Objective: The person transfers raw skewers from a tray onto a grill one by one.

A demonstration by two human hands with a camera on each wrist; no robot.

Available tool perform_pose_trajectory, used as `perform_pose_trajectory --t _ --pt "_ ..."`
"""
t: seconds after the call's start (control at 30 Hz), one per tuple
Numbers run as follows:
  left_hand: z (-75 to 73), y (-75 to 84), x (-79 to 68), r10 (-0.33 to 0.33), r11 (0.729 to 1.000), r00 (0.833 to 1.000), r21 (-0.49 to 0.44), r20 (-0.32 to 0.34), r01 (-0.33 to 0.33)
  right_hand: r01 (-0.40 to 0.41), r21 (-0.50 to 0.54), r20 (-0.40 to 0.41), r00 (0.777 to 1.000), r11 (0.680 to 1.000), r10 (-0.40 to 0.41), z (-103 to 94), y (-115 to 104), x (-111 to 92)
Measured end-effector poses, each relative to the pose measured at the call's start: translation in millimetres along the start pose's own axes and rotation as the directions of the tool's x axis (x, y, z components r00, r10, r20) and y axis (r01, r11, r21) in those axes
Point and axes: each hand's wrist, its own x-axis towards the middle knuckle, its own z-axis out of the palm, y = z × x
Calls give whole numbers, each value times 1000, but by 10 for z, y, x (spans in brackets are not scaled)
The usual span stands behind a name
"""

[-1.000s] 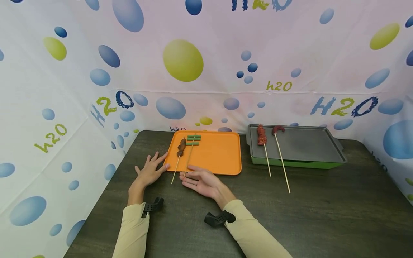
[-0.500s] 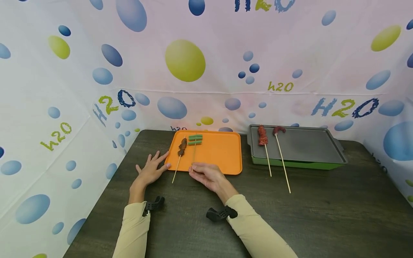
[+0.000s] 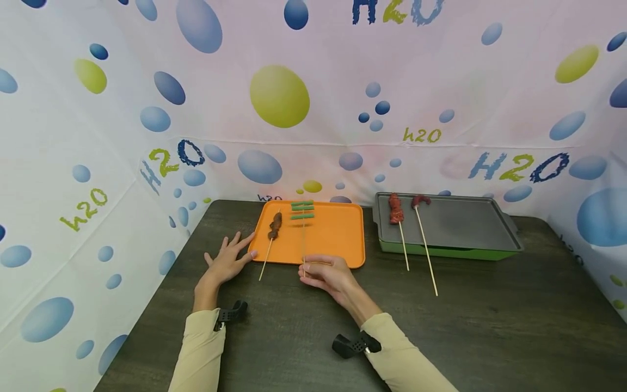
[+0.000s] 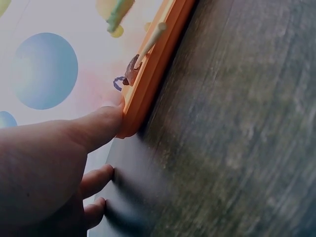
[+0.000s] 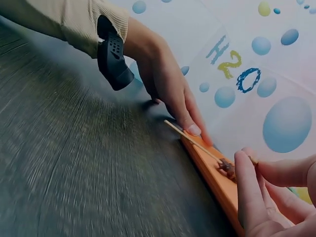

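In the head view my right hand (image 3: 329, 276) pinches the lower end of a skewer with several green pieces (image 3: 302, 210), like vegetable sticks. The green pieces hang over the orange tray (image 3: 338, 234), a shadow below them. A brown meat skewer (image 3: 275, 226) lies at the tray's left, its stick over the front rim. With fingers spread, my left hand (image 3: 222, 269) touches the tray's left front corner; its thumb (image 4: 106, 123) presses the rim in the left wrist view. In the right wrist view my right fingers (image 5: 247, 182) meet at the stick's end.
A grey griddle pan (image 3: 460, 223) on a green base stands right of the tray. On its left part lie a red meat skewer (image 3: 396, 209) and a curled dark-red skewer (image 3: 421, 202), sticks jutting over the front. A patterned sheet (image 3: 313, 109) hangs behind the dark table (image 3: 465, 332).
My right hand has closed its fingers on the green skewer's stick, lifted it off the tray and shifted it right. My left hand stays at the tray corner.
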Motion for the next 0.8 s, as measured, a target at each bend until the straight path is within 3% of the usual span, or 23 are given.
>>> perform_pose_trajectory --t 0.2,0.5,0.8 --pt "8 -42 -15 1 1000 1000 6 -9 0 60 -60 67 996 996 -56 -101 -66 -178" --pt "31 -17 50 -18 1000 1000 8 0 18 118 -177 100 990 977 -101 -247 -242 -484" --pt "40 -46 27 -7 1000 1000 0 -24 7 224 -257 190 965 940 -179 -458 -484 -740"
